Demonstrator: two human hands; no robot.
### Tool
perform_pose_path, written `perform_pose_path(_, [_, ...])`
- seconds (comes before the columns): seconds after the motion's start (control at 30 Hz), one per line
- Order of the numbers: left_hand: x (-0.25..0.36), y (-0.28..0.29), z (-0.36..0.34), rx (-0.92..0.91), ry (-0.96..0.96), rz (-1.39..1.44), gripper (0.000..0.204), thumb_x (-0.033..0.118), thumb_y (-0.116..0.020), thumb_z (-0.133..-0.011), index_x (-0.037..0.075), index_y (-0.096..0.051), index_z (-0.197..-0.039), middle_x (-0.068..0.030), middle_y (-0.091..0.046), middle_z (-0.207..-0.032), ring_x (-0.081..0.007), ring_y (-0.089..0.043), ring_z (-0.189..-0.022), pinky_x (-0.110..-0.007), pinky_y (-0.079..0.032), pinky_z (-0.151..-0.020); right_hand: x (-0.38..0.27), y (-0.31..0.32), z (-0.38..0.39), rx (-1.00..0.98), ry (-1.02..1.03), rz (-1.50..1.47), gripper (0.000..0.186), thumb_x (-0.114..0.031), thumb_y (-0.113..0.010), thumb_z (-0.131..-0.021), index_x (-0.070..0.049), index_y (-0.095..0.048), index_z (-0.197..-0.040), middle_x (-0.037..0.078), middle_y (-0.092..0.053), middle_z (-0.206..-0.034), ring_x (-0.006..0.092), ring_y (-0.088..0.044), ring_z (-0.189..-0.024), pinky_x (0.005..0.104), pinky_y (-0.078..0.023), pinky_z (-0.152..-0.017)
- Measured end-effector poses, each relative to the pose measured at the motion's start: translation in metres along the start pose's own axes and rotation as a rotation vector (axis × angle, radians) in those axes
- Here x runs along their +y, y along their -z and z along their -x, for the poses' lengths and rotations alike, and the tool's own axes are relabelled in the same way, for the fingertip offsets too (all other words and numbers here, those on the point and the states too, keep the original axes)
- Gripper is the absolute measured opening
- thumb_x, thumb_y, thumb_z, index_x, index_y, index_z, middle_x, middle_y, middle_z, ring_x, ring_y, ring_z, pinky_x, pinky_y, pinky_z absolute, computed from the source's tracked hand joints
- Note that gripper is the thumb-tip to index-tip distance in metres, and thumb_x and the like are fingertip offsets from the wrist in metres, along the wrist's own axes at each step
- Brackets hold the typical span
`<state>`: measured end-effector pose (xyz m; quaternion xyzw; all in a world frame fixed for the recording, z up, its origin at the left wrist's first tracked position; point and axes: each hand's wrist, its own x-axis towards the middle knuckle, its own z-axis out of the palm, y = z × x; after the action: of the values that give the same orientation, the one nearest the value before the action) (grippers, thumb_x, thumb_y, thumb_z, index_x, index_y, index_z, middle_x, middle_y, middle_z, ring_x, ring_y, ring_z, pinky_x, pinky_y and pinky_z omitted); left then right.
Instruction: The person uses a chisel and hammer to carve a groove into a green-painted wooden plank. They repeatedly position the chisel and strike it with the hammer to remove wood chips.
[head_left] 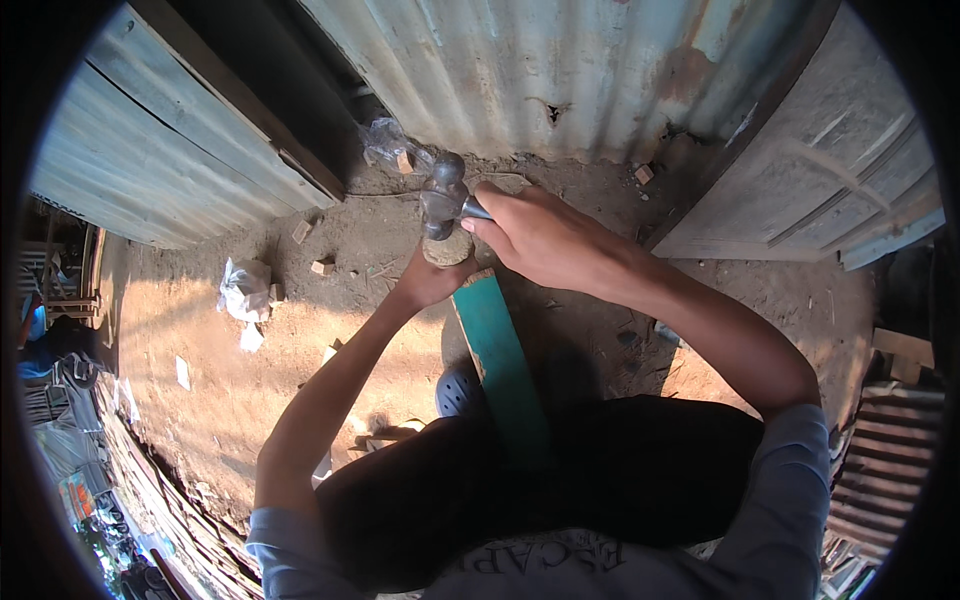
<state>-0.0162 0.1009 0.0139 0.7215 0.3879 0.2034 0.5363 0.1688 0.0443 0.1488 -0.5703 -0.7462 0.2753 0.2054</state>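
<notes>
Corrugated metal walls [520, 70] and a panelled door [840, 170] edge a partly sunlit dirt floor [200, 410].

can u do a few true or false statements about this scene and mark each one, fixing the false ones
1. The right hand grips a hammer. True.
2. The long painted board is red. False: the painted board is green.
3. The left hand is closed around a round-ended tan piece. True.
4. All the clear plastic lies to the right of the hands. False: a crumpled clear plastic bag lies on the ground to their left.
5. A corrugated metal sheet stands beyond the hands. True.
6. No footwear shows. False: a blue shoe with holes shows beside the board.
</notes>
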Motion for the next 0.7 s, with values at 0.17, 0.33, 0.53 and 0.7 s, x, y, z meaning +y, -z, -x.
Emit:
perform_pose_path(0.17, [0.004,0.024,0.000,-0.037,-0.018,-0.039,0.005,0.006,-0.062,-0.078,0.004,-0.058,-0.081,-0.0028,-0.059,-0.073,-0.0138,-0.057,-0.070,-0.031,-0.047,-0.065,-0.002,0.028,0.009,0.080,-0.003,0.002,0.035,-0.028,-0.049,-0.099,0.006,-0.053,-0.089,0.020,-0.055,-0.059,0.0378,-0.058,-0.057,0.0465,-0.042,-0.055])
perform_pose_path(0.33, [0.008,0.028,0.007,-0.022,-0.002,-0.028,0.007,0.009,-0.060,-0.079,0.004,-0.059,-0.083,-0.0055,-0.058,-0.073,-0.0169,-0.057,-0.071,-0.033,-0.047,-0.067,-0.006,0.032,0.005,0.108,-0.035,-0.127,0.029,-0.025,-0.052,-0.099,0.002,-0.050,-0.089,0.019,-0.051,-0.057,0.0294,-0.048,-0.047,0.0420,-0.036,-0.050])
perform_pose_path(0.53, [0.014,0.026,0.003,-0.043,0.038,-0.039,0.007,0.009,-0.061,-0.079,0.004,-0.059,-0.084,-0.0036,-0.059,-0.075,-0.0158,-0.058,-0.074,-0.033,-0.048,-0.070,-0.015,0.029,0.004,0.078,-0.024,-0.137,0.027,-0.024,-0.053,-0.098,0.002,-0.051,-0.093,0.018,-0.050,-0.056,0.0281,-0.046,-0.045,0.0411,-0.035,-0.049])
perform_pose_path(0.7, [0.005,0.026,0.005,-0.035,0.051,-0.067,0.008,0.010,-0.061,-0.079,0.005,-0.059,-0.085,-0.0040,-0.059,-0.076,-0.0161,-0.058,-0.075,-0.033,-0.048,-0.070,-0.016,0.028,0.006,0.070,0.033,-0.121,0.029,-0.023,-0.052,-0.098,0.005,-0.052,-0.090,0.017,-0.050,-0.049,0.0312,-0.053,-0.042,0.0428,-0.037,-0.045])
